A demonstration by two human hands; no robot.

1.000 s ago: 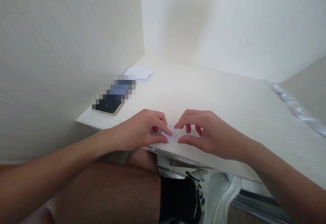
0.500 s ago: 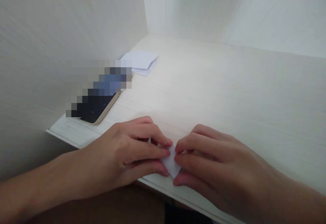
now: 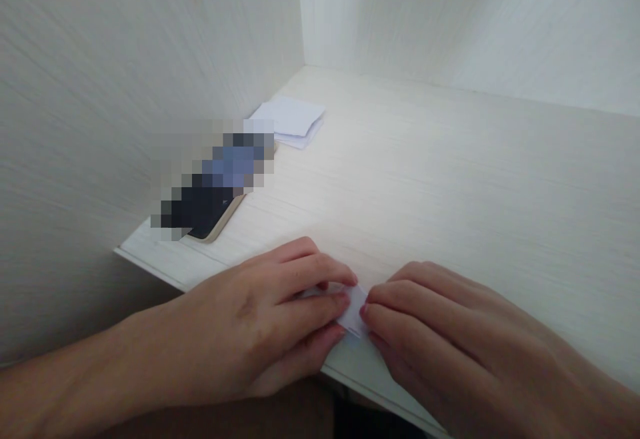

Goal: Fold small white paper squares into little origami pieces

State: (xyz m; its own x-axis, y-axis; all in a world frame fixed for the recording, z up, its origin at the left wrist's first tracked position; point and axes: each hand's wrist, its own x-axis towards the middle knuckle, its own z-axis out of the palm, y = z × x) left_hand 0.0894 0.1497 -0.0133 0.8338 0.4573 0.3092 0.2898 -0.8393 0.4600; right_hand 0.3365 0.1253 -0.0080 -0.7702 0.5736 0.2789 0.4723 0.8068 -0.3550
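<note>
A small folded piece of white paper (image 3: 355, 309) lies between my two hands, close to the front edge of the white tabletop (image 3: 450, 179). My left hand (image 3: 280, 312) is closed on its left part, with the fingertips pressing on top and the thumb at the near side. From the right, my right hand (image 3: 435, 326) grips the paper's other side between bunched fingers and thumb. Both hands cover much of the paper, so its full shape is hidden.
A phone (image 3: 220, 216) in a beige case lies to the left, its screen partly blurred out. Behind it rests a folded white sheet (image 3: 295, 116) by the left wall (image 3: 100, 92). Another wall (image 3: 450, 26) closes off the back. The table's front edge (image 3: 150, 269) runs below my hands.
The whole view has shifted slightly, moving things rightward in the picture. My right fingers have drawn closer together on the paper, and my right thumb is now more hidden.
</note>
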